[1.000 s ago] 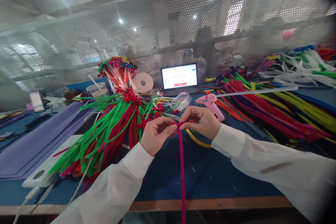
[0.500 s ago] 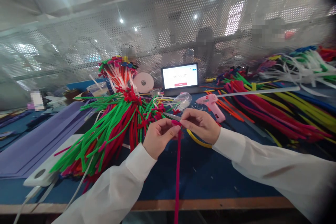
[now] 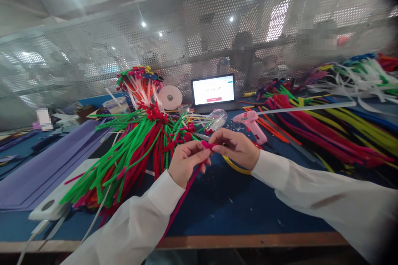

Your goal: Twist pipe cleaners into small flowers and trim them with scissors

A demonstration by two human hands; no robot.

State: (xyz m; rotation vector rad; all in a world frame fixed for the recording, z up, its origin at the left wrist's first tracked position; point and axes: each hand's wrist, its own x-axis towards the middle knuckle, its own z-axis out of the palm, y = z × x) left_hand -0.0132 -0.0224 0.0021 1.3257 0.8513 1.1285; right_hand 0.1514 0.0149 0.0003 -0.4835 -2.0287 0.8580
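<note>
A magenta pipe cleaner [image 3: 184, 198] is pinched by both hands near its upper end, which is bent into a small looped shape. My left hand [image 3: 186, 160] closes thumb and forefinger on it from the left. From the other side my right hand [image 3: 238, 147] pinches the same end, fingertips almost meeting the left ones. The long tail slants down to the lower left, past my left sleeve and over the table edge. Just behind the fingers shows a pointed grey metal tip [image 3: 202, 136]; whether a hand holds it is hidden.
Green and red pipe cleaners [image 3: 130, 149] are heaped at left, by a white power strip [image 3: 49, 207] and purple sheets [image 3: 46, 165]. A pink glue gun [image 3: 250, 124] lies behind my right hand. A lit tablet [image 3: 214, 89] stands at the back. More pipe cleaners [image 3: 326, 132] lie right.
The pipe cleaner's tail has swung from hanging straight down to slanting lower left. Its bent end shows more between the fingers, and my right hand has shifted slightly left.
</note>
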